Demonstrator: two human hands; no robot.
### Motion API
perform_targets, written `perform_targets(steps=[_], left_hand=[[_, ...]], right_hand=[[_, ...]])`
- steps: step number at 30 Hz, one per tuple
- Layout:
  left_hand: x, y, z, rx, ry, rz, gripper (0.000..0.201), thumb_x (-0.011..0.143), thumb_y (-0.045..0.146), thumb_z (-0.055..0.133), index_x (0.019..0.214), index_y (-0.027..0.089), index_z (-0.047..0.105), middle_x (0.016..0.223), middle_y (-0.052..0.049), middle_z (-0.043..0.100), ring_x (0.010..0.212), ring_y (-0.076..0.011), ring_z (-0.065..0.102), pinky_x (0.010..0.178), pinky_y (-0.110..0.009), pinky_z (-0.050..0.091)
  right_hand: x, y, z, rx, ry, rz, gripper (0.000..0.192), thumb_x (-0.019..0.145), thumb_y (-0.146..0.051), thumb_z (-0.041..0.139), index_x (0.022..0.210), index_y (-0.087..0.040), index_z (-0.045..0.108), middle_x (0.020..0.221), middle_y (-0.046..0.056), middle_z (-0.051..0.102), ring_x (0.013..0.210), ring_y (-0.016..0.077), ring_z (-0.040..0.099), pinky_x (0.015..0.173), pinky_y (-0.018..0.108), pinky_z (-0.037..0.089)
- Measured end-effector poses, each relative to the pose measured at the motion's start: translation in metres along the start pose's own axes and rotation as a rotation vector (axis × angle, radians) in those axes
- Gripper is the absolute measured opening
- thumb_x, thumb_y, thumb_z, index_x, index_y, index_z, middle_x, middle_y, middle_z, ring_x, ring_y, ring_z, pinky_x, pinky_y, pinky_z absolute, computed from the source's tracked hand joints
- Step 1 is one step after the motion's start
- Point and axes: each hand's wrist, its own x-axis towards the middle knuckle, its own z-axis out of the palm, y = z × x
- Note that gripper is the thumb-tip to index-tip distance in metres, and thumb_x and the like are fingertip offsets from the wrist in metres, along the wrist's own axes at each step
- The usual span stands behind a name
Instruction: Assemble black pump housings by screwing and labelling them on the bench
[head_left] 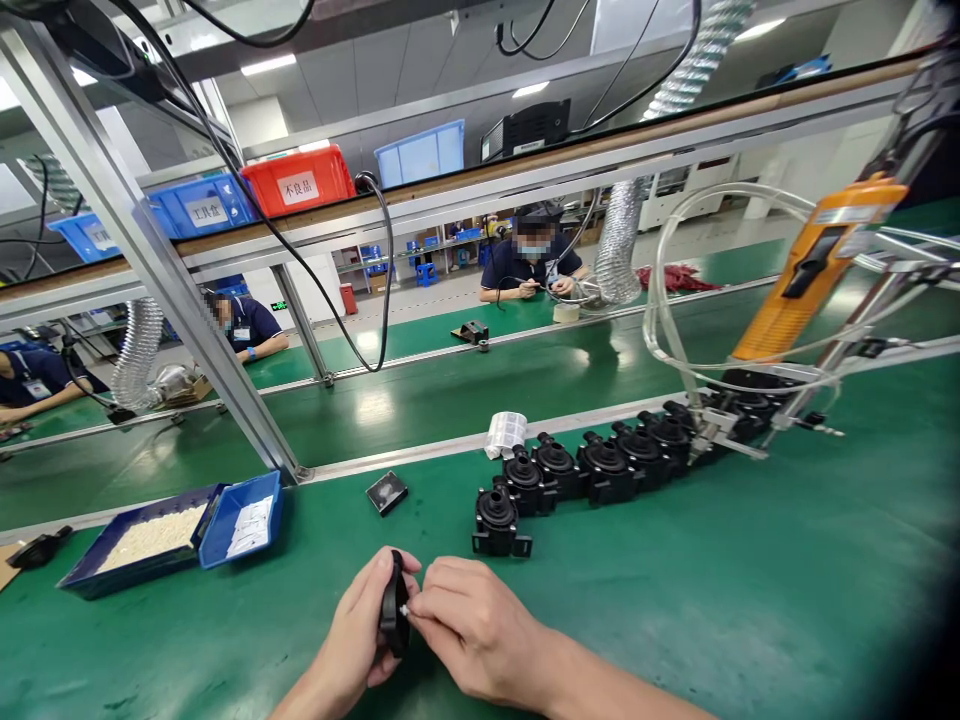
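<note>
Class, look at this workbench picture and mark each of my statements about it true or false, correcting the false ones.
1. The left hand holds a black part. True.
2. The right hand rests flat on the bench. False: its fingertips pinch a small white piece at the black part.
3. The row of black pump housings lies beyond the hands. True.
4. The blue tray holds red screws. False: small white pieces.

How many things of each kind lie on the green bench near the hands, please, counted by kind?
Black round parts in the row: 7 that I can tell apart; the far end is hidden by the tool
Black part held by the left hand, with the right hand at a small white piece: 1
Blue trays: 2
Flat black square piece: 1
White label roll: 1
Total: 12
</note>
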Motion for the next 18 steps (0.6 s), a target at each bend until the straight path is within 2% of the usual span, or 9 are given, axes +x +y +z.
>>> perform_targets(steps=[3,7,12,15,18], left_hand=[[-0.001,0.000,0.000,0.044,-0.074,0.035,0.069,0.085,0.085,0.059,0.110,0.021,0.066,0.075,0.004,0.059,0.036,-0.0025,0.032,0.030,-0.015,0.020],[0.000,-0.001,-0.003,0.169,-0.035,0.127,0.064,0.089,0.082,0.056,0.110,0.023,0.065,0.079,0.003,0.060,0.043,-0.0052,0.038,0.033,-0.015,0.023],[0.003,-0.006,-0.005,0.147,-0.075,0.074,0.071,0.087,0.084,0.055,0.108,0.019,0.069,0.072,0.004,0.058,0.038,-0.0046,0.034,0.030,-0.017,0.022],[0.007,-0.013,-0.005,0.116,0.021,0.153,0.070,0.081,0.084,0.065,0.108,0.019,0.073,0.082,-0.002,0.069,0.048,-0.0107,0.053,0.035,-0.020,0.040],[0.012,-0.016,-0.006,0.023,0.072,0.177,0.075,0.073,0.086,0.072,0.109,0.020,0.075,0.084,-0.004,0.072,0.053,-0.0177,0.062,0.044,-0.029,0.053]], right_hand=[[-0.001,-0.001,0.000,0.018,0.005,-0.013,0.023,0.104,-0.015,0.051,0.087,-0.017,0.067,0.073,0.003,0.063,0.066,0.0173,0.052,0.066,0.031,0.044],[-0.004,-0.001,0.003,-0.036,-0.014,-0.012,0.029,0.103,-0.014,0.048,0.079,-0.018,0.064,0.071,0.003,0.062,0.065,0.0181,0.051,0.062,0.032,0.042],[-0.010,0.005,0.011,-0.002,-0.009,-0.013,0.028,0.104,-0.020,0.049,0.082,-0.019,0.067,0.069,0.002,0.063,0.063,0.0173,0.055,0.063,0.031,0.046],[-0.016,0.011,0.019,-0.097,-0.016,0.002,0.029,0.102,-0.023,0.053,0.076,-0.020,0.066,0.067,0.002,0.062,0.061,0.0169,0.055,0.061,0.029,0.046],[-0.019,0.018,0.024,-0.205,-0.005,0.043,0.027,0.100,-0.029,0.058,0.076,-0.022,0.068,0.068,0.001,0.063,0.060,0.0168,0.057,0.059,0.028,0.048]])
